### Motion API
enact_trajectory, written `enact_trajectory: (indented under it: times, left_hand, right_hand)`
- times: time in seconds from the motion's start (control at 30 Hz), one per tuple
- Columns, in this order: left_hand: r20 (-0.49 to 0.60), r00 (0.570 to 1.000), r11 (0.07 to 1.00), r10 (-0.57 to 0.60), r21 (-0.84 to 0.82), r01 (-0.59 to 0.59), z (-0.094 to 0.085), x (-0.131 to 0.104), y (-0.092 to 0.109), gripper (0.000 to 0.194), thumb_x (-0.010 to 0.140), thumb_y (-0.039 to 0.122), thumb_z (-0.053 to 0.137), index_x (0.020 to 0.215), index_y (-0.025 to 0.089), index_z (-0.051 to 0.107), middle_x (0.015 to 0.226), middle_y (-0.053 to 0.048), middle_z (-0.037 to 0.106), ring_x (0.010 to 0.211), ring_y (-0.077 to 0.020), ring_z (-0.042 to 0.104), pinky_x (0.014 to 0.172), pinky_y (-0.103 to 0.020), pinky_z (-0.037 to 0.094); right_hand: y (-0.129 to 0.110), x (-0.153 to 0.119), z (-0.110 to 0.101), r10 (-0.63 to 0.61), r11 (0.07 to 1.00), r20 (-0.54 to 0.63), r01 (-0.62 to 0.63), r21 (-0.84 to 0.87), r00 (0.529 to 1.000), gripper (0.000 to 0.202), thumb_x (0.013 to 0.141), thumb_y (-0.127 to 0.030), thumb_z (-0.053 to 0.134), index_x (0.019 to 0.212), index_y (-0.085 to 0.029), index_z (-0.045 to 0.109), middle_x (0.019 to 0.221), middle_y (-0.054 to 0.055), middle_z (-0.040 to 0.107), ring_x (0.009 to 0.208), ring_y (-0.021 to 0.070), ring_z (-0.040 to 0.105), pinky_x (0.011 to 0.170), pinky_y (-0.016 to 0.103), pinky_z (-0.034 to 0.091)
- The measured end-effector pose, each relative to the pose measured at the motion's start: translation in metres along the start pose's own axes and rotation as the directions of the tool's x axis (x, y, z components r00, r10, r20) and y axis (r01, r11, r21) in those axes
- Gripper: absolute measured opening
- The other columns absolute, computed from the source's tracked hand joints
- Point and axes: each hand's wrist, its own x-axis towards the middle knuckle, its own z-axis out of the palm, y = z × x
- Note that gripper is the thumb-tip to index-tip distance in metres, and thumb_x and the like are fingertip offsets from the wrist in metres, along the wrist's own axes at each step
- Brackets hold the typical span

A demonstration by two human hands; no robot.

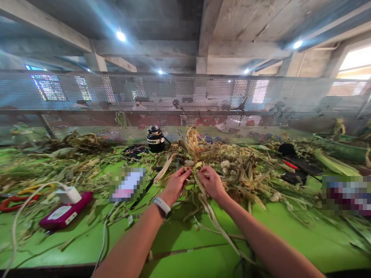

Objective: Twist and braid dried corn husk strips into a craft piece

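A bundle of dried, straw-coloured husk strips rises upright with a curled top at the middle of the green table. Just below it, my left hand, with a pale band on the wrist, pinches the husk strips between thumb and fingers. Close by on the right, my right hand has its fingers closed on the same strips. A long pale strip trails from between the hands down toward the table's front edge. The fingertips partly cover the spot where the strips meet.
Loose husks lie across the green table. A black jar stands behind. At left are a magenta power strip, a white charger, orange-handled scissors and a blurred-out phone. A perforated screen crosses the back.
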Motion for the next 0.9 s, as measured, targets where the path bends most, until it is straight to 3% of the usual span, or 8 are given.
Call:
enact_trajectory:
  times: [0.2,0.37,0.5,0.6,0.73,0.9]
  left_hand:
    - [0.058,0.997,0.997,0.054,0.042,-0.057,0.001,-0.002,0.0,0.021,0.064,0.032,0.068,0.081,0.019,0.066,0.072,0.001,0.062,0.062,-0.0108,0.052,0.063,-0.025,0.044]
    - [0.06,0.987,0.966,0.148,0.207,-0.158,-0.001,0.0,0.001,0.033,0.062,0.033,0.071,0.089,0.016,0.066,0.074,0.001,0.063,0.065,-0.0105,0.05,0.067,-0.025,0.041]
    - [0.028,0.983,0.959,0.18,0.216,-0.181,-0.003,0.004,-0.002,0.035,0.058,0.037,0.072,0.085,0.014,0.066,0.074,-0.001,0.064,0.068,-0.0127,0.052,0.065,-0.025,0.041]
    - [-0.071,0.978,0.969,0.197,0.167,-0.183,-0.003,0.004,-0.001,0.035,0.059,0.035,0.072,0.086,0.015,0.064,0.073,0.0,0.063,0.067,-0.0123,0.054,0.065,-0.024,0.041]
    - [-0.192,0.954,0.968,0.229,0.148,-0.202,-0.004,0.004,0.002,0.033,0.058,0.031,0.072,0.084,0.015,0.059,0.062,0.003,0.059,0.059,-0.0101,0.051,0.06,-0.023,0.041]
    - [-0.185,0.934,0.937,0.305,0.232,-0.26,-0.007,0.007,-0.002,0.032,0.06,0.032,0.07,0.084,0.015,0.057,0.067,0.001,0.061,0.062,-0.0108,0.054,0.061,-0.023,0.043]
  right_hand:
    - [0.003,0.001,0.001,0.168,0.975,0.007,-0.167,0.149,0.986,0.022,0.077,-0.043,0.048,0.077,-0.022,0.044,0.043,-0.009,0.043,0.032,0.0086,0.036,0.034,0.019,0.027]
    - [0.001,0.002,-0.001,0.163,0.982,-0.007,-0.162,0.093,0.987,0.024,0.076,-0.042,0.05,0.085,-0.02,0.047,0.047,-0.008,0.046,0.034,0.0082,0.038,0.036,0.019,0.028]
    - [-0.005,-0.003,-0.002,-0.019,0.989,0.036,0.024,-0.147,0.999,0.042,0.078,-0.037,0.053,0.114,-0.017,0.047,0.047,-0.009,0.044,0.042,0.0103,0.042,0.045,0.02,0.032]
    - [-0.01,-0.007,-0.002,-0.155,0.922,0.11,0.184,-0.342,0.982,0.047,0.079,-0.03,0.055,0.123,-0.019,0.045,0.058,-0.006,0.051,0.052,0.0117,0.049,0.054,0.022,0.036]
    - [-0.013,-0.009,-0.003,-0.208,0.823,0.139,0.251,-0.51,0.968,0.035,0.083,-0.026,0.05,0.117,-0.02,0.051,0.074,0.0,0.06,0.064,0.0148,0.056,0.063,0.024,0.04]
    - [-0.016,-0.01,-0.005,-0.257,0.704,0.208,0.33,-0.629,0.944,0.018,0.088,-0.023,0.045,0.095,-0.02,0.062,0.087,0.006,0.062,0.076,0.0155,0.058,0.068,0.024,0.042]
